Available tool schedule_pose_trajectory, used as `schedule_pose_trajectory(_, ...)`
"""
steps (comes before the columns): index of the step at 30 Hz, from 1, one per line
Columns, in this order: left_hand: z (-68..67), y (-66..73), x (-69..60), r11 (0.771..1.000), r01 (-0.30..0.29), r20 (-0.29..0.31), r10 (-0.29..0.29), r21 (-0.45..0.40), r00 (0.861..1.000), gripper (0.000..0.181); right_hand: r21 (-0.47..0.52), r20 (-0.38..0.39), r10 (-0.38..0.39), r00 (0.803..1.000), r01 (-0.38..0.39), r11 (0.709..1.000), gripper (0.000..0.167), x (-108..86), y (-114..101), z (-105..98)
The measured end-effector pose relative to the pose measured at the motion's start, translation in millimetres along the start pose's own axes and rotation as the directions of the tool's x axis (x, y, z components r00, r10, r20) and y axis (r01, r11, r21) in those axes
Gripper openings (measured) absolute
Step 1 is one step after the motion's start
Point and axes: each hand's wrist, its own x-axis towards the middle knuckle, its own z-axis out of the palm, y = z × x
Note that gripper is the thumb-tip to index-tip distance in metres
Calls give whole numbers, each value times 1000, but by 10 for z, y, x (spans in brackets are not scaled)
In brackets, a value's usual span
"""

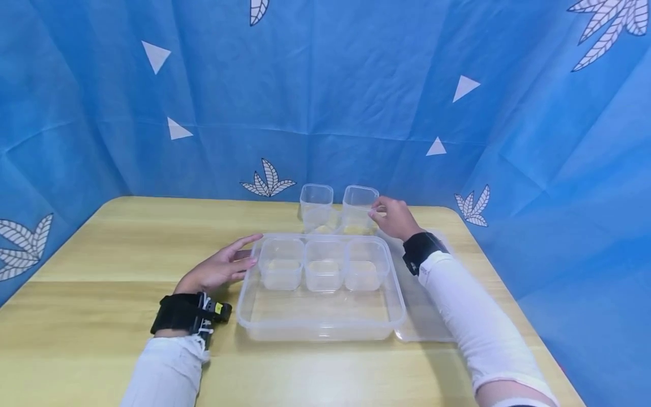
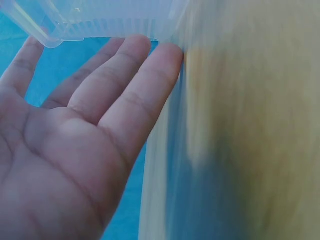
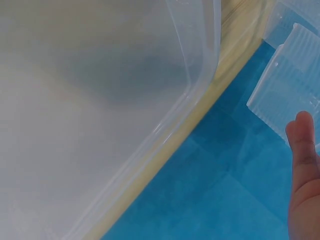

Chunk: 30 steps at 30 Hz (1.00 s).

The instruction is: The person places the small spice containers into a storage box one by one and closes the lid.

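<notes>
A weak pinch could drop the cup (image 1: 357,204)
Your right hand (image 1: 396,218) pinches its side; your left hand (image 1: 220,268), fingers spread, touches the tub (image 1: 320,331).

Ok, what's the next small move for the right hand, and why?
Probably bring the right rear cup over the tray's bare near half: the right hand appears to pinch that cup's side, and three cups already line the tray's far side.
</notes>
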Motion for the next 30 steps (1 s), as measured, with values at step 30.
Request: schedule_pose_trajectory(30, 13, 5, -3, 1000, 0, -9, 0, -1, 1000, 70, -34, -13, 10, 1000, -10, 999, 20, -45, -47, -35)
